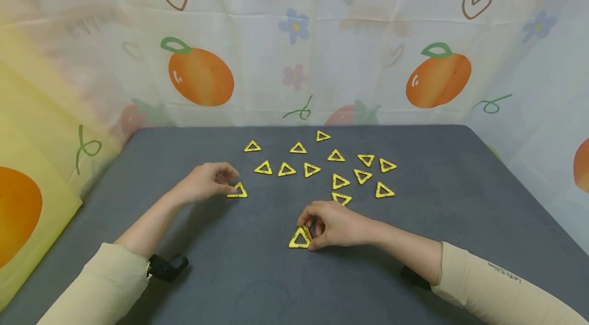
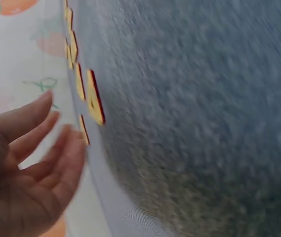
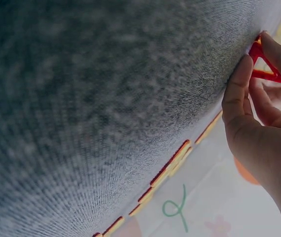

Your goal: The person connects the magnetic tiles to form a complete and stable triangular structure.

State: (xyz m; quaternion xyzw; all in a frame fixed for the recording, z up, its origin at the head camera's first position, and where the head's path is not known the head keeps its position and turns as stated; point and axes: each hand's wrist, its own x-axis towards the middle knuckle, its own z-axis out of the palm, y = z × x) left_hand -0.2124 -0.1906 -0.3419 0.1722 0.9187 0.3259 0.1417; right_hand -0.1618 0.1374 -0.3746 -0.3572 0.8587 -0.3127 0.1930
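Close to the table's front middle, my right hand (image 1: pixel 340 224) pinches a small yellow triangle frame (image 1: pixel 299 246) between thumb and fingers. A second triangular piece seems to stand against it, partly hidden by the fingers. From the right wrist view, the held triangle (image 3: pixel 268 75) shows a red side. My left hand (image 1: pixel 209 182) hovers by another yellow triangle (image 1: pixel 244 192) lying at the left, its fingertips overlapping that piece. In the left wrist view, the left hand (image 2: pixel 37 168) has thumb and fingers apart with nothing between them.
Several more yellow triangles lie scattered across the far middle and right of the dark grey table (image 1: pixel 257 284), among them one triangle (image 1: pixel 341 198) just beyond my right hand. A printed cloth (image 1: pixel 313 69) hangs behind the table and along its sides.
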